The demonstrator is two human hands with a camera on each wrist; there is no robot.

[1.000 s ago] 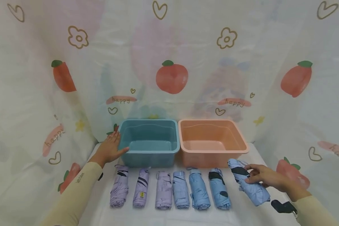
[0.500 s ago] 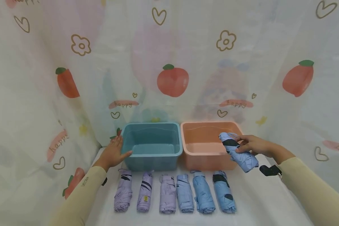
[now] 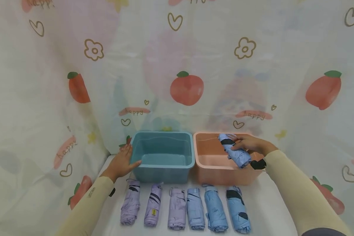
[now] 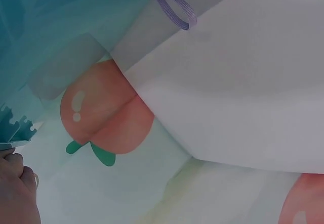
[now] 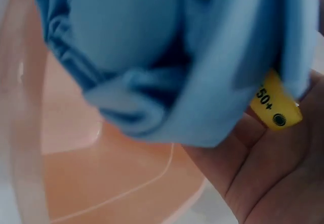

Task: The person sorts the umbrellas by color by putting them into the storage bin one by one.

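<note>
My right hand (image 3: 253,144) grips a folded light-blue umbrella (image 3: 239,156) with a black patch, tilted above the peach bin (image 3: 224,175). In the right wrist view the bunched fabric of this umbrella (image 5: 131,97) fills the upper part, a yellow tag (image 5: 276,107) showing beside the palm (image 5: 273,168). At the left side of the teal bin (image 3: 162,175), my left hand (image 3: 121,164) rests on the rim with fingers extended and thumb over the front corner. Only part of that hand (image 4: 17,193) appears in the left wrist view, at the lower left.
In front of the bins lies a row of folded umbrellas: three purple, such as the leftmost umbrella (image 3: 130,206), and three blue, such as the rightmost umbrella (image 3: 238,211). A printed curtain (image 3: 153,65) stands close behind the bins on the white table (image 3: 268,209).
My right hand has carried the blue umbrella up and leftward from the right end of the row to above the peach bin. The left hand stays at the teal bin; the head view shifts slightly.
</note>
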